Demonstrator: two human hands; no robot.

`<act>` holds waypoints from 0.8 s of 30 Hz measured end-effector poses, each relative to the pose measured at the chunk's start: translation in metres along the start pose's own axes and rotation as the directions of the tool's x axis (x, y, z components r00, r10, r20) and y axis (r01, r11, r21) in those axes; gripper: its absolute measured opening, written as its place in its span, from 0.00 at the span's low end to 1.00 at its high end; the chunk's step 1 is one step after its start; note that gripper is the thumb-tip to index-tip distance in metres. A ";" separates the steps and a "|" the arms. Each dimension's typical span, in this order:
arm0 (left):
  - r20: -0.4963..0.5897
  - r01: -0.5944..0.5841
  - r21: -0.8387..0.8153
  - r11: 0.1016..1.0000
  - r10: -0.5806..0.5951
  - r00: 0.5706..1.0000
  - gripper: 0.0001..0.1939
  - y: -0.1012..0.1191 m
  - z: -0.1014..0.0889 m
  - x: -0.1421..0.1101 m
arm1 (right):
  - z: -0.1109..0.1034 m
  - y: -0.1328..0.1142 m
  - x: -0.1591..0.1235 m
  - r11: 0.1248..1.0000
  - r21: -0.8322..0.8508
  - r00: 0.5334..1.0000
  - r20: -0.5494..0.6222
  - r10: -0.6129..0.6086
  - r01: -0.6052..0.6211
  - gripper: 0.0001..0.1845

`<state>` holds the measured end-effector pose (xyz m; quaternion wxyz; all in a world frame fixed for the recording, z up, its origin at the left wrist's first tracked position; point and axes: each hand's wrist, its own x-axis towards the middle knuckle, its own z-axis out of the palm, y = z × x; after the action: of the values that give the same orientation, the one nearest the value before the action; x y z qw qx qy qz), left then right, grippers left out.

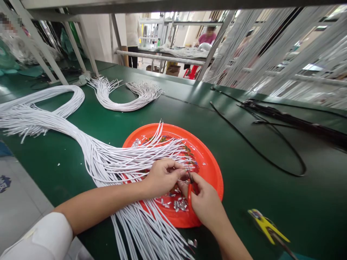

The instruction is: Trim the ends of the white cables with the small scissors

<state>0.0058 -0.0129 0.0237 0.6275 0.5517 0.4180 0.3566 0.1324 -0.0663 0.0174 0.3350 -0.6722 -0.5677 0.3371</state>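
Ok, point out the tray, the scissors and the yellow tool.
Tray (211, 171): head view, bare right side.
Scissors (189, 199): head view, orange handle.
Yellow tool (262, 223): head view, yellow body.

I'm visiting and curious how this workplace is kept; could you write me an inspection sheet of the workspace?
Surface: green table, glossy, reflecting light in places.
Things in use: red tray, with ends of white cables fanned over it; red-handled scissors.
Clutter: silvery scraps in the tray, a few on the table; yellow-handled tool at lower right.
Hands: right hand holds the scissors; left hand pinches close to them, its grip partly hidden.
Cables: curved white bundle behind the tray; black cables at right.
Surroundings: metal frame, hanging white strands, a person in pink beyond.
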 end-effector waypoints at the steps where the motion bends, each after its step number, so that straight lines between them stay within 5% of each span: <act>1: -0.027 -0.035 0.048 0.998 0.036 0.999 0.06 0.000 0.000 0.001 | -0.002 -0.001 0.000 1.000 0.022 1.000 -0.013 0.004 -0.003 0.10; 5: -0.065 -0.143 0.266 0.953 0.165 0.984 0.07 -0.002 -0.003 0.003 | -0.011 0.001 0.001 0.996 0.092 0.984 -0.176 0.038 -0.022 0.13; 10: 0.051 -0.247 0.419 0.874 0.250 0.967 0.08 -0.003 -0.004 0.001 | -0.013 0.008 0.005 0.971 0.213 0.961 -0.273 -0.048 0.109 0.15; 15: 0.130 -0.286 0.482 0.828 0.255 0.958 0.08 -0.006 -0.005 -0.002 | -0.016 0.011 0.003 0.978 -0.144 0.947 -0.264 -0.185 0.151 0.10; 17: 0.139 -0.298 0.505 0.810 0.264 0.954 0.08 -0.009 -0.005 -0.001 | -0.019 0.014 0.002 0.887 -0.380 0.917 -0.186 -0.352 0.263 0.10; 20: 0.156 -0.304 0.534 0.789 0.262 0.953 0.09 -0.012 -0.005 0.000 | -0.021 0.015 0.000 0.631 -0.665 0.825 -0.040 -0.563 0.399 0.15; 22: 0.188 -0.308 0.561 0.769 0.244 0.951 0.08 -0.013 -0.006 0.000 | -0.020 0.014 -0.002 0.509 -0.764 0.791 0.002 -0.612 0.396 0.16; 24: 0.226 -0.324 0.602 0.729 0.234 0.946 0.08 -0.012 -0.007 0.000 | -0.020 0.014 -0.002 0.490 -0.781 0.794 0.012 -0.608 0.387 0.15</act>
<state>-0.0005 -0.0123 0.0113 0.3713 0.8092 0.3820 0.2478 0.1560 -0.0710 0.0172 0.1831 -0.5909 -0.7741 -0.1346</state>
